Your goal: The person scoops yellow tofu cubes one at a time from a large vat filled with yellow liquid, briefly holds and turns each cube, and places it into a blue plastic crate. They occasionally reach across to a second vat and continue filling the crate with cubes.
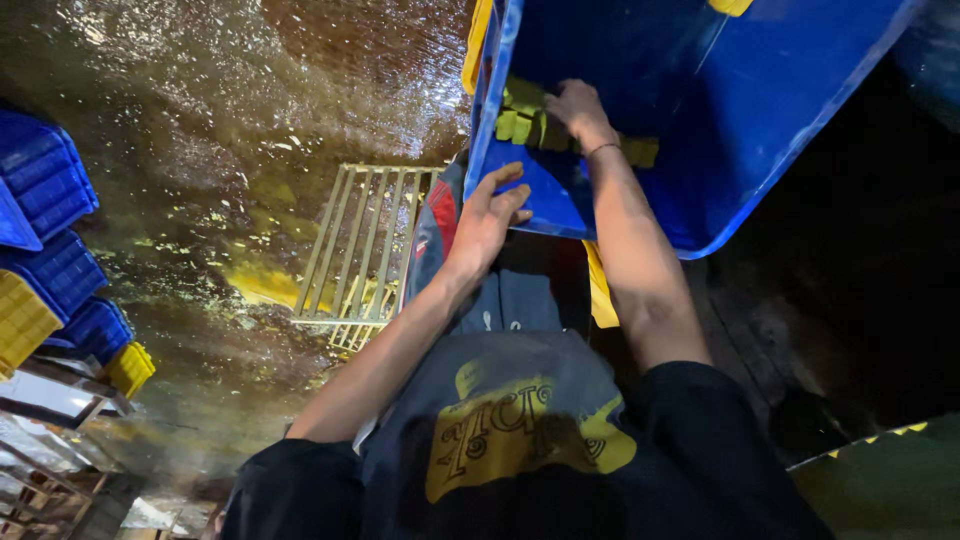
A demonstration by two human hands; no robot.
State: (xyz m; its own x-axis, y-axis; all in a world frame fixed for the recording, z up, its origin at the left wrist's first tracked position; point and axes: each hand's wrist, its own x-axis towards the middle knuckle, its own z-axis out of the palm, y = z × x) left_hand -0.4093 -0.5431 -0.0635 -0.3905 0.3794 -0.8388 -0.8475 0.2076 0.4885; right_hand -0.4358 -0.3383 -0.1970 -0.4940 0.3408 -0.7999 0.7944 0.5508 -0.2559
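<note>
Crate: your big blue plastic crate [740, 130] sits tilted toward you at the top of the view, its open mouth facing down at you, its near wall just above your lap
Left hand: your left hand [490, 215] lies spread and flat against the crate's near-left corner, fingers wide over the rim, steadying rather than gripping
Right hand: your right hand [578, 108] reaches inside, fingers curled down onto the row of yellow blocks [530, 125]; whether it has closed on one I cannot tell
Blocks: they lie in a line along the crate's inner floor where it meets the near wall, touching one another, some hidden behind your wrist
Handling of blocks: small, squared and probably light; they look wet, so expect them to be slippery; pinch one across its short sides, not by its top face
Handling of crate: stiff, smooth-walled, likely slick with water; the rim is the firm place to hold, and the corner under your left palm gives the best brace
Surroundings: wet floor [230, 120] with a metal grate [365, 255] at your left, stacked blue and yellow bins [50, 260] at the far left edge
</note>
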